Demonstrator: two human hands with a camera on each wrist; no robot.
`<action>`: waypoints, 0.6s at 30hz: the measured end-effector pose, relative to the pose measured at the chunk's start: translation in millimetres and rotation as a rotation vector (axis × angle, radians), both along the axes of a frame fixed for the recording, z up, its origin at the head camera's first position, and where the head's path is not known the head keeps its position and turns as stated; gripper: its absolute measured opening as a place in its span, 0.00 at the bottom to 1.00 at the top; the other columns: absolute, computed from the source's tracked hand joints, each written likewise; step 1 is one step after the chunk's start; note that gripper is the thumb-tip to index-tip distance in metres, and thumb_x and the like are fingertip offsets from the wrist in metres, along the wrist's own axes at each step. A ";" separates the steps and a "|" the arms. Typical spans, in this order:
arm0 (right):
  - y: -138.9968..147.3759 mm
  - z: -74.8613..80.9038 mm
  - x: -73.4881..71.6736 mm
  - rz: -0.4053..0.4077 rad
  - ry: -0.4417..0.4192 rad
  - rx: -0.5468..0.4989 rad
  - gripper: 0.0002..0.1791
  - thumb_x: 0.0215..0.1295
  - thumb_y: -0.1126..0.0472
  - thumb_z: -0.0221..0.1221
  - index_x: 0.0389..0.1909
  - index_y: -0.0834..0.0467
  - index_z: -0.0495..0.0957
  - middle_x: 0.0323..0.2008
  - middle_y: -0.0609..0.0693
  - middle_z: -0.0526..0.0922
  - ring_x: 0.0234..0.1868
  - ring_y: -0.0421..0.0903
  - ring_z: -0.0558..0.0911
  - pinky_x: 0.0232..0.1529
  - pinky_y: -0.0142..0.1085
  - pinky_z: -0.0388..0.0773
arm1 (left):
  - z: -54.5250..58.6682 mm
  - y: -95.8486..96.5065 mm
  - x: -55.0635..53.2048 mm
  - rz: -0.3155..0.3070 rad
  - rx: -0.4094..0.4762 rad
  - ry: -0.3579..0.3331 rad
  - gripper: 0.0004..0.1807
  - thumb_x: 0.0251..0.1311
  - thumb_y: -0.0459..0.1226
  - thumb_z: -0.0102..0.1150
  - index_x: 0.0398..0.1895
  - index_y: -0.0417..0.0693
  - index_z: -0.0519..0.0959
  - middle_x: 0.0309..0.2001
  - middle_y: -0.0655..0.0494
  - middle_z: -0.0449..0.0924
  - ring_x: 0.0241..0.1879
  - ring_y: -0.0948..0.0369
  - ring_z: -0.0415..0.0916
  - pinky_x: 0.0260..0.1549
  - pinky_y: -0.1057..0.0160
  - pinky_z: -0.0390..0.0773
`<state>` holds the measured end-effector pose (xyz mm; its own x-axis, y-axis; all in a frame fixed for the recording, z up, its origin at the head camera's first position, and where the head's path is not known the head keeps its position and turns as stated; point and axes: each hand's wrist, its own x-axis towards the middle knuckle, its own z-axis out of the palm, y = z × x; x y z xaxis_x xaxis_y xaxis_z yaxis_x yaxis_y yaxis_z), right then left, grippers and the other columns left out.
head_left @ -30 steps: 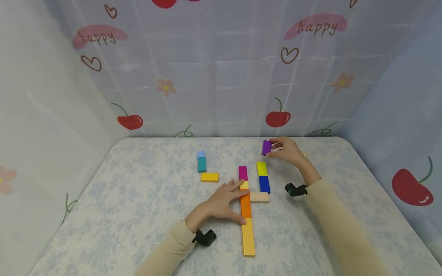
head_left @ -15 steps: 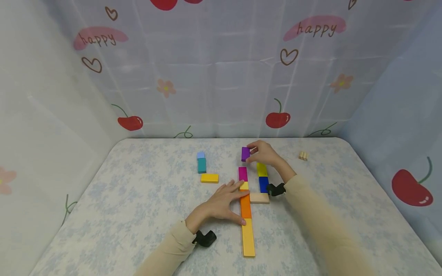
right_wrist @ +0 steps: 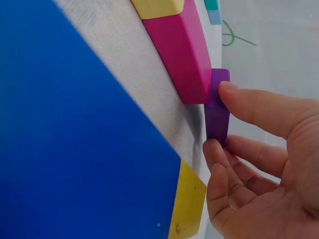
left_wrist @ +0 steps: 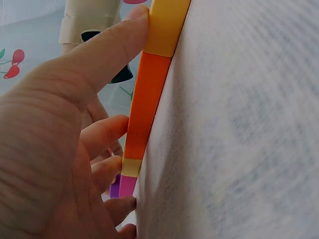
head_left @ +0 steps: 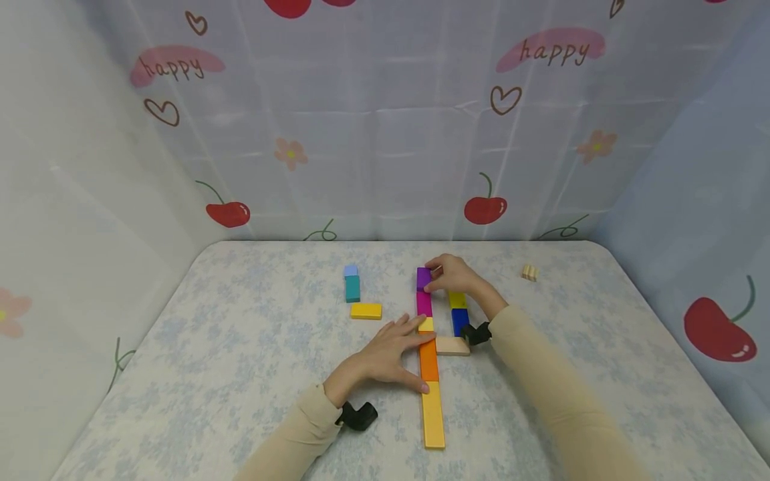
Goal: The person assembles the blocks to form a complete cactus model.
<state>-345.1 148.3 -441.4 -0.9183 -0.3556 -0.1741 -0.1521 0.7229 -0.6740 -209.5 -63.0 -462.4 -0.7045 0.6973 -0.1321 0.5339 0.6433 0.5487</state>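
A line of flat blocks runs away from the person in the head view: a long amber block (head_left: 433,421), an orange one (head_left: 429,364), a small pale yellow one (head_left: 426,325) and a magenta one (head_left: 424,305). My left hand (head_left: 381,354) spreads over the line, thumb at the amber block and fingertips along the side of the orange and pale yellow ones. At the far end, my right hand (head_left: 454,274) pinches a purple block (head_left: 423,275) between thumb and fingers. In the right wrist view the purple block (right_wrist: 218,117) is right at the magenta block's (right_wrist: 182,59) end.
Right of the line lie a plain wooden block (head_left: 451,345), a blue block (head_left: 460,321) and a partly covered yellow-green block (head_left: 457,300). To the left are a yellow block (head_left: 365,310), a teal block (head_left: 352,289) and a light blue block (head_left: 351,270). Small wooden pieces (head_left: 529,272) sit far right.
My right hand has carried the purple block left, then down toward the person to the magenta block's far end. The left hand has stayed in place.
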 end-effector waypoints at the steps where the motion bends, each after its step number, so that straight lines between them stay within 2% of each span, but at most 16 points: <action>1: 0.1 -0.1 0.4 0.005 -0.001 0.002 0.34 0.58 0.59 0.69 0.64 0.66 0.71 0.60 0.63 0.76 0.56 0.57 0.79 0.58 0.48 0.77 | -0.1 0.0 0.0 0.001 0.001 0.000 0.49 0.46 0.61 0.70 0.74 0.63 0.63 0.80 0.58 0.42 0.79 0.50 0.35 0.74 0.42 0.39; 7: 1.5 0.0 1.1 0.033 -0.004 -0.001 0.34 0.59 0.59 0.68 0.65 0.66 0.70 0.60 0.63 0.76 0.57 0.57 0.79 0.59 0.49 0.76 | -1.5 0.0 -0.1 0.003 0.002 0.004 0.49 0.46 0.61 0.70 0.74 0.63 0.63 0.80 0.59 0.42 0.79 0.49 0.35 0.74 0.42 0.39; 18: 0.7 -0.2 2.6 0.061 0.020 0.004 0.33 0.59 0.61 0.68 0.64 0.68 0.70 0.55 0.64 0.79 0.55 0.58 0.79 0.56 0.48 0.78 | -5.2 -0.9 -0.4 0.001 0.000 0.015 0.50 0.45 0.62 0.70 0.74 0.65 0.63 0.80 0.60 0.41 0.79 0.50 0.35 0.74 0.42 0.39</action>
<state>-342.5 149.0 -441.7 -0.8985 -0.4099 -0.1573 -0.2094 0.7150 -0.6670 -209.9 -63.9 -467.5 -0.7068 0.6969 -0.1217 0.5416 0.6437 0.5407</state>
